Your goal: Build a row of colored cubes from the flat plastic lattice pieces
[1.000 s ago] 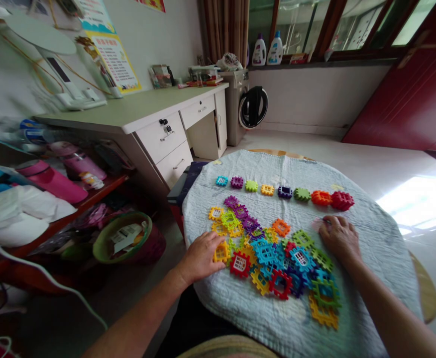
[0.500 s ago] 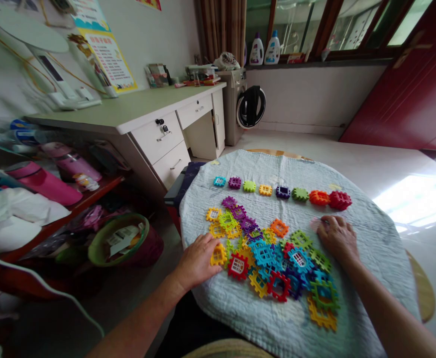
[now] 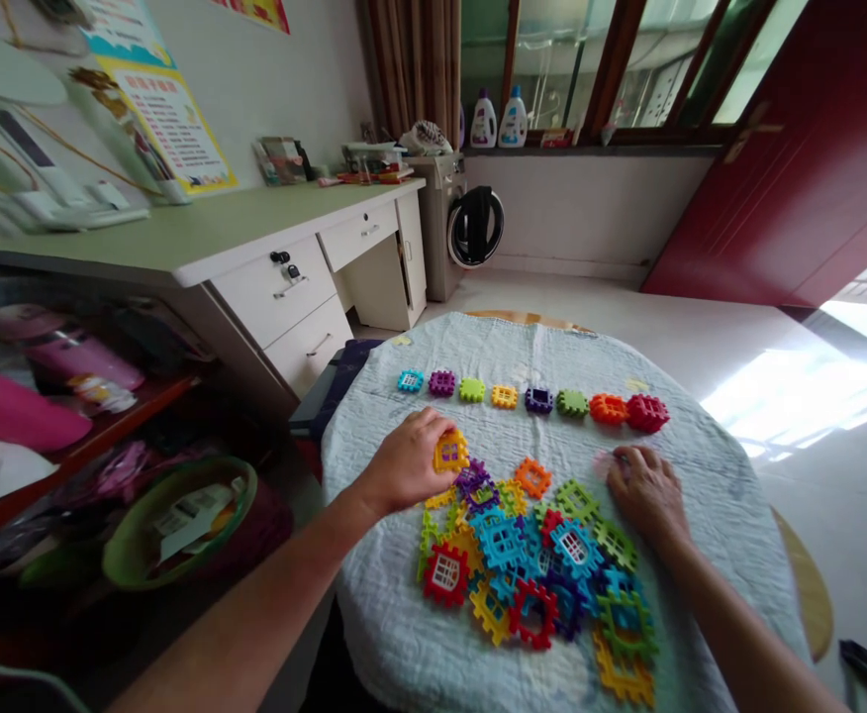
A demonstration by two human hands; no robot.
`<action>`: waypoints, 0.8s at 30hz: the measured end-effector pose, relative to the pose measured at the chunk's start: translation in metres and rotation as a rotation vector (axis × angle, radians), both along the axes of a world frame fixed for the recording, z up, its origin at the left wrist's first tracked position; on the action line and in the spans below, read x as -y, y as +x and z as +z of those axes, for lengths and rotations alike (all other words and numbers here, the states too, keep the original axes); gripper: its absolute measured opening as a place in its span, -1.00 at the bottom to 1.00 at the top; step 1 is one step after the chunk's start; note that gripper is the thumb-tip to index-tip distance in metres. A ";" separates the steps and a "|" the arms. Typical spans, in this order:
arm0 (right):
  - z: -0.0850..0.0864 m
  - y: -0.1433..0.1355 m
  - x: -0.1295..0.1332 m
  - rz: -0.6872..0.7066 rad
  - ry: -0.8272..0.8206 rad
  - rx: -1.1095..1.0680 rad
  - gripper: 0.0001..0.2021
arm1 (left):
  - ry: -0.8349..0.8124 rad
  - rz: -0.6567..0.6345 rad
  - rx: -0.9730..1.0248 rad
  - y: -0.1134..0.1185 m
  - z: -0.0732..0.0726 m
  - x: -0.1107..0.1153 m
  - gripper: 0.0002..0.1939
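Observation:
My left hand (image 3: 413, 458) is closed on a yellow toothed square block (image 3: 451, 452), held above the left part of the block pile. Purple pieces (image 3: 474, 480) of the same kind lie just beside it. The pile spreads towards me, with a red block (image 3: 446, 574), a light-blue block (image 3: 499, 537), an orange block (image 3: 532, 477) and a green block (image 3: 627, 622). My right hand (image 3: 650, 493) lies palm down on the cloth to the right of the pile, fingers loosely stretched, holding nothing I can see. A green piece (image 3: 616, 544) is close to its wrist.
Beyond the pile, blocks stand in a colour-sorted row, from light blue (image 3: 410, 381) to dark red (image 3: 648, 413). A pale cloth (image 3: 708, 555) covers the round table. A desk (image 3: 255, 223) and a bin (image 3: 181, 520) stand to the left.
My left hand has moved up and away from me over the pile, now carrying a yellow block. The view has shifted a little; my right hand stays on the cloth.

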State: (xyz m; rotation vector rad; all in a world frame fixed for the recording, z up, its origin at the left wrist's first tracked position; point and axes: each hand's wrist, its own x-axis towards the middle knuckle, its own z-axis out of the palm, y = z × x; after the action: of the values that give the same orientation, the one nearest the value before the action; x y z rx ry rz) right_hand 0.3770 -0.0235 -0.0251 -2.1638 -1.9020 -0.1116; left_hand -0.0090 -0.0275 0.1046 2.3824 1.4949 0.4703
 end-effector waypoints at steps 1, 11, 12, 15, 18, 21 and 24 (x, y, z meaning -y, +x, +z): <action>0.000 0.000 0.000 0.002 0.002 0.000 -0.66 | -0.004 -0.027 -0.014 0.012 -0.001 -0.018 -0.59; -0.003 0.000 0.000 0.011 0.036 -0.036 -0.71 | -0.066 -0.136 -0.377 0.105 -0.029 -0.150 -0.55; -0.003 0.000 0.001 0.011 0.041 -0.040 -0.72 | -0.079 -0.141 -0.393 0.108 -0.032 -0.157 -0.55; -0.002 -0.001 0.001 0.017 0.053 -0.053 -0.74 | -0.111 -0.149 -0.427 0.114 -0.042 -0.175 -0.52; -0.001 -0.002 0.002 0.024 0.064 -0.061 -0.75 | -0.146 -0.154 -0.460 0.116 -0.051 -0.184 -0.52; -0.001 -0.002 0.002 0.024 0.065 -0.064 -0.75 | -0.170 -0.162 -0.481 0.118 -0.056 -0.188 -0.52; 0.000 -0.002 0.002 0.023 0.056 -0.068 -0.75 | -0.169 -0.173 -0.488 0.118 -0.056 -0.188 -0.53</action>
State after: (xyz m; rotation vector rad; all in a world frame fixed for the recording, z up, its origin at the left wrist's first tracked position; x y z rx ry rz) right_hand 0.3747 -0.0254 -0.0252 -2.0817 -1.8638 -0.0854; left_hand 0.1093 0.1606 0.0486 2.5695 1.4142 -0.2896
